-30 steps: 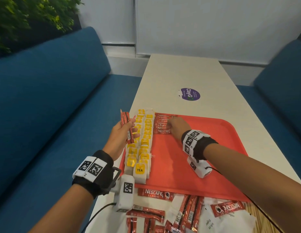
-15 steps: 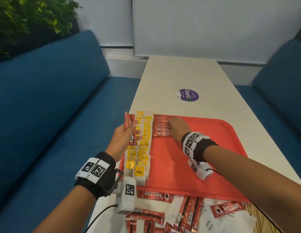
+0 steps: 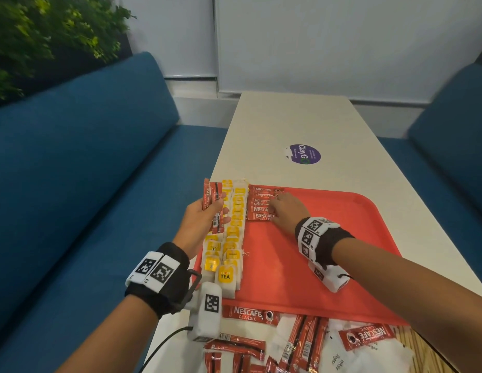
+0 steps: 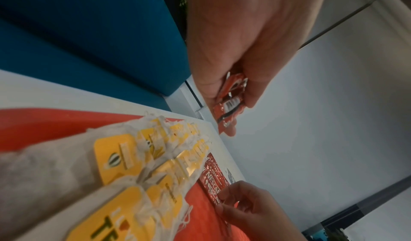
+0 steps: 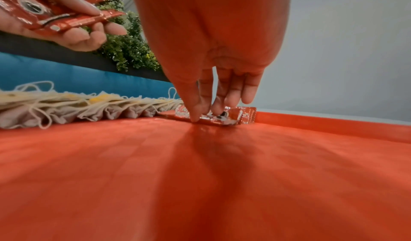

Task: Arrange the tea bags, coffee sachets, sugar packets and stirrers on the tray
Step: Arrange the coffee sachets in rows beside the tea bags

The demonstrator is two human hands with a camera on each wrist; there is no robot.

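The left hand (image 3: 205,219) pinches a small bunch of coffee sachets (image 3: 211,204) between thumb and fingers, above the tray's left edge. Just right of it, tea bags (image 3: 231,238) lie in two overlapping rows along the left side of the red tray (image 3: 342,238) on the worktop (image 3: 288,122). Beside them at the far end sits a sachet row (image 3: 261,208); the right hand (image 3: 287,211) presses it with straight fingertips (image 5: 195,116). Loose sachets (image 3: 301,343) and sugar packets (image 3: 339,359) lie on the worktop before the tray.

I am seeing a white tabletop (image 3: 275,125) carrying a red tray (image 3: 355,238), a purple sticker (image 3: 304,154), loose coffee sachets (image 3: 252,314) and white sugar packets (image 3: 339,359) lying near me.
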